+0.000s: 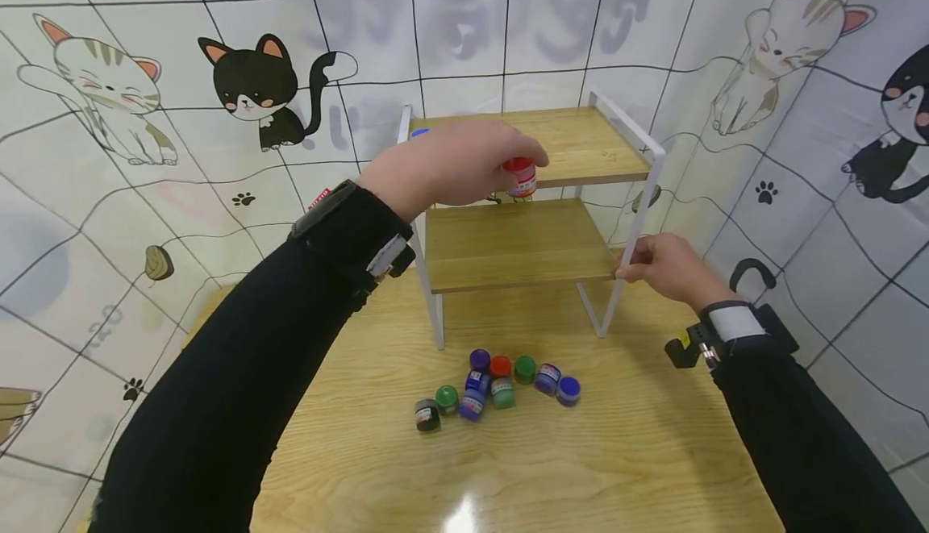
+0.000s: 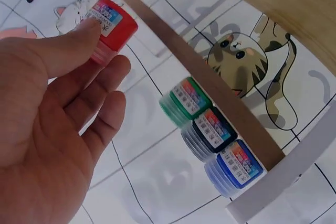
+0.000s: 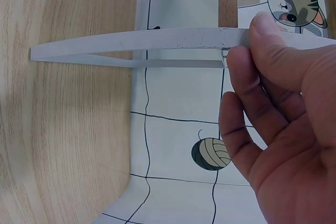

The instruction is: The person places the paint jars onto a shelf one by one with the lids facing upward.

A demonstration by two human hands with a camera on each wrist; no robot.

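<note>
- Left hand [image 1: 457, 160]: your thumb and fingers pinch the red paint jar [image 2: 116, 24], lid up, at the top shelf's [image 1: 581, 142] front edge; can't tell if its base touches.
- Step looks like shelving it: lower it level, seat the base fully, then spread your fingers straight.
- Right hand [image 1: 668, 269]: grips the white rack frame [image 3: 157, 39]; steady, light pressure should stop wobble.
- Green jar [image 2: 191, 99], black jar [image 2: 214, 130], blue jar [image 2: 240, 165] stand in a row; match their line without nudging.
- Loose paint jars [image 1: 502, 393] lie on the worktop [image 1: 363, 452].
</note>
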